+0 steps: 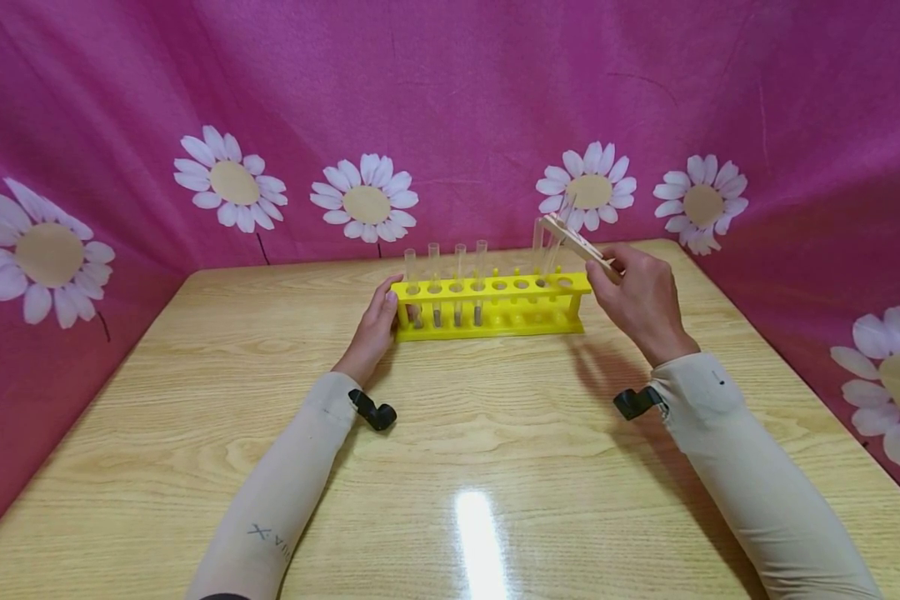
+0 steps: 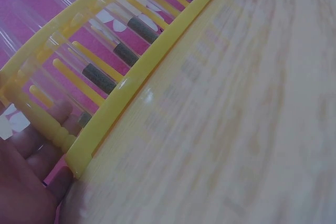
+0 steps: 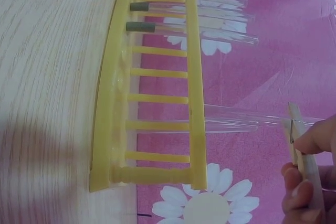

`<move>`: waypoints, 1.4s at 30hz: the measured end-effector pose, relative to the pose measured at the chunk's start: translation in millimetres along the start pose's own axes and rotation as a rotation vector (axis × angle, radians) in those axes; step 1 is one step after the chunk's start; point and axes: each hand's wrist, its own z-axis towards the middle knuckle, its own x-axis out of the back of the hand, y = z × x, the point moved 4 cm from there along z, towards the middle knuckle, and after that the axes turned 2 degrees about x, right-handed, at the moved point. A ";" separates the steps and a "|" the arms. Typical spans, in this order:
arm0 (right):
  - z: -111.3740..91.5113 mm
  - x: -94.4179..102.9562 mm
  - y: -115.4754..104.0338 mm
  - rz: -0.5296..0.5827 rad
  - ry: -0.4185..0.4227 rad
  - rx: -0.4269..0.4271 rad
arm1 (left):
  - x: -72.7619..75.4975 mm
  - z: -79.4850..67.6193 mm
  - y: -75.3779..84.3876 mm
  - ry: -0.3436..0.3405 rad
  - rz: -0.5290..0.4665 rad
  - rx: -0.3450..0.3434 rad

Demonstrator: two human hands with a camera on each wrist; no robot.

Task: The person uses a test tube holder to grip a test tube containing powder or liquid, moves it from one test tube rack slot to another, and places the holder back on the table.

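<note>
A yellow test tube rack [image 1: 487,332] stands on the table, and my left hand [image 1: 375,321] grips its left end, fingers around the end post. Several test tubes [image 3: 231,35] with dark grey contents at the bottom stand upright in its left holes. My right hand [image 1: 640,298] holds a wooden test tube clamp [image 1: 581,244] above the rack's right end. The clamp's tip is around a clear, tilted test tube [image 3: 252,115], whose lower end is at the rack's top plate; I cannot tell whether it enters a hole. Another clear test tube [image 1: 537,242] stands close beside it.
The wood-grain table [image 1: 390,483] extends toward me, with a bright light reflection near the front. Behind it and at both sides hangs a magenta cloth [image 1: 465,117] printed with white daisies. Drying pegs [image 3: 157,98] line the back of the rack.
</note>
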 end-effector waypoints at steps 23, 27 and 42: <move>-0.1 0.8 -0.9 0.028 0.014 0.016 | 4.2 13.4 -25.5 0.057 0.018 -0.010; -0.3 0.3 -1.1 0.035 0.011 0.019 | 4.6 14.4 -26.5 0.056 0.030 -0.002; -1.1 -2.1 -2.5 0.047 -0.011 0.019 | 2.9 7.4 -12.2 0.012 -0.031 0.016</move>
